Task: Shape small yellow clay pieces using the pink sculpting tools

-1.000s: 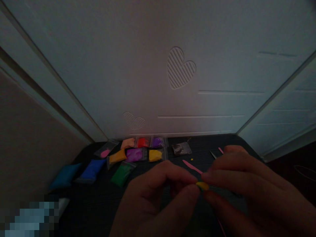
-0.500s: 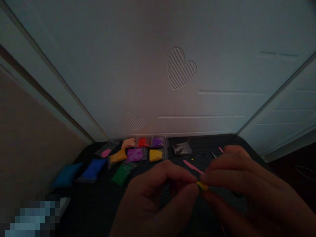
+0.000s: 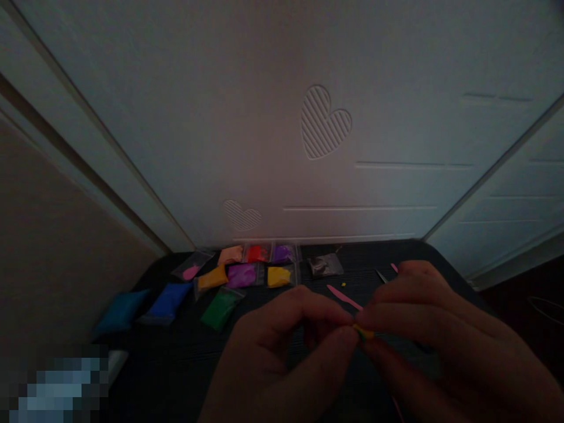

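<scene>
Between my fingertips sits a small piece of yellow and green modelling clay [image 3: 365, 333]. My left hand [image 3: 291, 352] pinches its left side between thumb and forefinger. From the right, the fingertips of my right hand [image 3: 423, 329] press on the same piece, partly covering it. Just beyond my fingers a pink plastic modelling knife [image 3: 343, 297] lies on the dark table [image 3: 167, 364], its near end hidden by my right hand. A tiny yellow crumb of clay [image 3: 343, 285] rests beside the knife.
Several bags of coloured clay lie at the back left, among them a green bag [image 3: 222, 308], a yellow bag [image 3: 279, 276] and a blue bag [image 3: 167, 302]. A dark clay bag [image 3: 325, 265] is farther right. A pointed metal tool [image 3: 380, 276] shows behind my right hand. A white panel [image 3: 264, 147] rises behind.
My two hands stay pinched on the clay, with only a very slight shift of the fingertips to the right. The things on the table have not moved.
</scene>
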Action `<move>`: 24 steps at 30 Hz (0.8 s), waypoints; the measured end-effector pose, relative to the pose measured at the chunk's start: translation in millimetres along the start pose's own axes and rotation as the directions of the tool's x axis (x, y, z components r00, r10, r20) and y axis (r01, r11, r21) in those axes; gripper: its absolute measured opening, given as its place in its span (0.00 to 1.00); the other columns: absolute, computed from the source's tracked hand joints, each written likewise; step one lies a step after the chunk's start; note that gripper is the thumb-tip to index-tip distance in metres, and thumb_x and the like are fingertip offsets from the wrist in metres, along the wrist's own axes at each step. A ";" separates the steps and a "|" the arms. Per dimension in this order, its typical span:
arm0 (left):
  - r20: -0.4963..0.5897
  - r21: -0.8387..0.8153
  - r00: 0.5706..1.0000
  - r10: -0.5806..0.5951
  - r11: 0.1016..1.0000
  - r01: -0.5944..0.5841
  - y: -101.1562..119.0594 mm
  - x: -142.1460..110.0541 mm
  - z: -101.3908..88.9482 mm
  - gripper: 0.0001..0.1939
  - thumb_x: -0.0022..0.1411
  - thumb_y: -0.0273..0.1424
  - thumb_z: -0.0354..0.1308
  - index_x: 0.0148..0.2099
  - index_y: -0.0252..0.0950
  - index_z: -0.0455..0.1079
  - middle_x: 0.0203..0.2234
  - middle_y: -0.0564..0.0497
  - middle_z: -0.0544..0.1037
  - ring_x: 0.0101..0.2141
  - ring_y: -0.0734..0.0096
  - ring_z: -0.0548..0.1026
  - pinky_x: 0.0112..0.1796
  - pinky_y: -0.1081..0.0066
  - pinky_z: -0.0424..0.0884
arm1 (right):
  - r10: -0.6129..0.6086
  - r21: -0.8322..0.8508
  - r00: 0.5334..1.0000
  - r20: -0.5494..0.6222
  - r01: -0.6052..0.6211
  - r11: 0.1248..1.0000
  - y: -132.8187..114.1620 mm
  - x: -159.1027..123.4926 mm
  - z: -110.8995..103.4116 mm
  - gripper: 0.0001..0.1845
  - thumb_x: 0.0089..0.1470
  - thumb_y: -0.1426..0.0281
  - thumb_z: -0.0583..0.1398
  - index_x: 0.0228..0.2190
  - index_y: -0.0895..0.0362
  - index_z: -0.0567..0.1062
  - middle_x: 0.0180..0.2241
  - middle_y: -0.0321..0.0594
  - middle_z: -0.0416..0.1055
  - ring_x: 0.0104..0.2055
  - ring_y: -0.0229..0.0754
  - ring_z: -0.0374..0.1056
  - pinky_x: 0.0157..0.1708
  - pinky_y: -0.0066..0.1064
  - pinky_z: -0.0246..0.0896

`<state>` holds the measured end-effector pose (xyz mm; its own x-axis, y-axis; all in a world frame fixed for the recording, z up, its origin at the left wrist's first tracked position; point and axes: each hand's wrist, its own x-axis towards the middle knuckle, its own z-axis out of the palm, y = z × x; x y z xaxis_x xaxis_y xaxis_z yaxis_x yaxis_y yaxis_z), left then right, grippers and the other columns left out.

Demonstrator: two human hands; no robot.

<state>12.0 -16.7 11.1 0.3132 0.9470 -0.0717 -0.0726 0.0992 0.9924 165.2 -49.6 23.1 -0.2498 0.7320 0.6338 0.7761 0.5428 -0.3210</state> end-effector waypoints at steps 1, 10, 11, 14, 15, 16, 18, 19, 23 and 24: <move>0.005 0.023 1.000 0.001 1.000 -0.001 0.6 0.1 0.0 0.01 0.44 0.26 0.60 0.23 0.37 0.72 0.17 0.54 0.71 0.22 0.73 0.67 0.24 0.75 0.62 | 0.000 0.001 1.000 -0.004 0.000 1.000 -0.5 1.2 -0.4 0.08 0.44 0.73 0.59 0.31 0.51 0.71 0.26 0.30 0.71 0.27 0.34 0.68 0.37 0.31 0.60; 0.054 0.084 0.998 0.029 0.996 -0.034 0.8 0.6 -2.2 0.02 0.47 0.27 0.58 0.25 0.38 0.71 0.19 0.55 0.72 0.22 0.75 0.68 0.24 0.77 0.63 | 0.027 0.041 1.000 0.008 -0.027 0.999 -0.7 -0.2 -0.2 0.09 0.42 0.74 0.60 0.30 0.52 0.71 0.26 0.30 0.72 0.28 0.34 0.67 0.34 0.31 0.59; 0.045 0.085 0.998 0.037 0.996 -0.041 0.4 1.0 -2.2 0.02 0.47 0.27 0.58 0.25 0.38 0.71 0.19 0.55 0.73 0.22 0.75 0.68 0.24 0.77 0.63 | 0.039 0.038 0.999 0.007 -0.039 0.999 -0.3 -2.3 -0.1 0.10 0.42 0.74 0.61 0.30 0.51 0.71 0.27 0.30 0.71 0.29 0.35 0.67 0.37 0.32 0.58; 0.047 0.093 0.998 0.050 0.994 -0.054 -0.7 2.5 -1.8 0.02 0.47 0.26 0.57 0.24 0.37 0.71 0.19 0.55 0.73 0.23 0.75 0.68 0.24 0.77 0.64 | 0.068 0.041 0.998 0.010 -0.068 0.997 0.7 -6.5 -0.3 0.11 0.43 0.73 0.61 0.32 0.50 0.70 0.28 0.30 0.71 0.30 0.35 0.67 0.43 0.34 0.55; 0.049 0.092 0.997 0.054 0.994 -0.058 -1.0 2.8 -1.6 0.02 0.47 0.26 0.57 0.24 0.37 0.71 0.19 0.55 0.72 0.22 0.75 0.68 0.24 0.77 0.64 | 0.067 0.043 0.998 0.012 -0.068 0.997 0.8 -6.7 -0.5 0.10 0.43 0.73 0.60 0.31 0.50 0.70 0.28 0.30 0.71 0.30 0.35 0.67 0.43 0.34 0.55; 0.049 0.088 0.997 0.059 0.994 -0.063 -1.3 2.9 -1.5 0.02 0.47 0.27 0.57 0.24 0.37 0.71 0.18 0.55 0.72 0.22 0.75 0.68 0.24 0.77 0.64 | 0.062 0.044 0.998 0.016 -0.062 0.997 1.0 -6.3 -0.6 0.09 0.43 0.74 0.60 0.31 0.50 0.70 0.28 0.30 0.71 0.30 0.36 0.67 0.42 0.34 0.55; 0.041 0.085 0.997 0.068 0.994 -0.072 -2.0 2.8 -1.2 0.02 0.47 0.27 0.57 0.24 0.37 0.71 0.18 0.55 0.72 0.22 0.75 0.68 0.24 0.77 0.63 | 0.045 0.046 0.999 0.026 -0.046 0.998 1.0 -4.4 -0.7 0.08 0.44 0.74 0.60 0.30 0.51 0.70 0.26 0.30 0.71 0.29 0.36 0.67 0.39 0.34 0.56; 0.035 0.088 0.997 0.074 0.993 -0.076 -2.3 2.5 -1.1 0.02 0.47 0.27 0.57 0.24 0.37 0.71 0.18 0.55 0.72 0.22 0.75 0.68 0.24 0.77 0.64 | 0.043 0.042 0.999 0.025 -0.044 0.998 1.1 -3.5 -0.7 0.08 0.44 0.74 0.59 0.29 0.51 0.70 0.26 0.31 0.71 0.29 0.36 0.67 0.38 0.34 0.57; 0.026 0.110 0.997 0.071 0.991 -0.073 -3.1 1.1 -0.8 0.03 0.47 0.27 0.57 0.24 0.37 0.71 0.18 0.55 0.72 0.22 0.75 0.68 0.24 0.77 0.64 | 0.053 0.040 0.998 0.027 -0.054 0.998 1.3 -3.5 0.1 0.08 0.44 0.73 0.60 0.30 0.51 0.69 0.27 0.32 0.71 0.30 0.37 0.67 0.38 0.34 0.57; 0.023 0.110 0.997 0.069 0.991 -0.071 -3.0 1.0 -0.8 0.03 0.47 0.26 0.57 0.24 0.38 0.71 0.18 0.55 0.72 0.22 0.75 0.68 0.23 0.77 0.63 | 0.053 0.034 0.998 0.024 -0.054 0.998 1.6 -4.4 0.3 0.08 0.44 0.73 0.60 0.30 0.51 0.69 0.27 0.32 0.71 0.30 0.37 0.67 0.38 0.34 0.57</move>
<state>11.8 -15.9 8.0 0.3293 0.9442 -0.0006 0.0095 -0.0027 1.0000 167.4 -51.9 19.5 -0.2221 0.7694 0.5989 0.7680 0.5165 -0.3788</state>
